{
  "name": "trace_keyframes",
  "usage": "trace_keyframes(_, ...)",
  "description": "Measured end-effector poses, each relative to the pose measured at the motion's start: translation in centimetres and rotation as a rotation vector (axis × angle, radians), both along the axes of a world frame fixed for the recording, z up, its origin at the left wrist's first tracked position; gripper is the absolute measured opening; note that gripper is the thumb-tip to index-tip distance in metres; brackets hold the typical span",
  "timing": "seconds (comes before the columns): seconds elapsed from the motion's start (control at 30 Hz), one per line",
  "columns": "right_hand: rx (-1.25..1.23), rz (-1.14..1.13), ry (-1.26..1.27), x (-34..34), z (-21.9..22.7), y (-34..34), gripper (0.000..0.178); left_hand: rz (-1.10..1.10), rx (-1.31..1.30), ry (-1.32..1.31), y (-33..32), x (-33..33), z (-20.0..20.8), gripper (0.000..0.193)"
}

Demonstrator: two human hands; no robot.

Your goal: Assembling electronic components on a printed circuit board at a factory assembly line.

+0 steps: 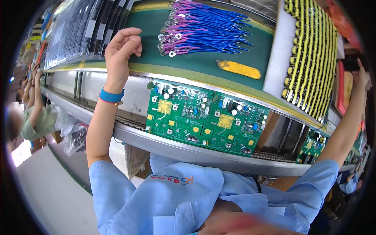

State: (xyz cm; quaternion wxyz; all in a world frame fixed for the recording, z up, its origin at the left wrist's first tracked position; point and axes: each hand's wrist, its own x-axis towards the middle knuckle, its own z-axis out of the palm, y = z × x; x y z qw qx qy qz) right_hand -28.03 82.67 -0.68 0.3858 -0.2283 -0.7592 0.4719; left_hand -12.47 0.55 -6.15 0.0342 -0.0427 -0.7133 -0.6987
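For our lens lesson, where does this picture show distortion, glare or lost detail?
In the head view, the front rail bows and the corners go black; in the head view, glare streaks the clear plastic at upper left; in the head view, the circuit boards read clearly, while the right hand near the rim shows less detail.

Bright, evenly lit, bent at the rim.
My left fingers point(127, 32) look crisp; clear plastic point(74, 33) glares nearby, and the metal rail point(235, 158) curves toward black corners.
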Motion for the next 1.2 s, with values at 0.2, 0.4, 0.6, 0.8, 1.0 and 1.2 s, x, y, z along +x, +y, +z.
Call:
trace_keyframes(0.2,-0.002,0.118,-0.037,3.7,0.7,-1.1,0.027,-0.018,-0.067,-0.037,-1.3,0.4,-0.9,0.021)
trace_keyframes(0.4,0.673,0.419,-0.088,17.4,2.3,-25.8,0.052,-0.148,0.019,0.039,-1.1,-1.0,-1.1,0.022)
trace_keyframes(0.6,1.066,0.530,-0.193,18.9,-0.5,-36.3,0.050,-0.167,0.015,0.076,-1.5,-0.9,-1.5,0.023)
trace_keyframes(0.8,1.004,0.513,-0.168,7.3,-2.8,-35.6,0.050,-0.132,0.084,0.048,-1.2,-0.7,-1.4,0.024)
trace_keyframes(1.0,1.275,0.417,-0.027,4.1,-4.4,-37.3,0.041,-0.166,0.069,0.050,-1.4,-0.3,-1.1,0.025)
trace_keyframes(1.2,1.398,0.387,0.072,4.6,-4.0,-37.4,0.037,-0.285,-0.092,-0.047,0.4,-0.5,1.3,0.027)
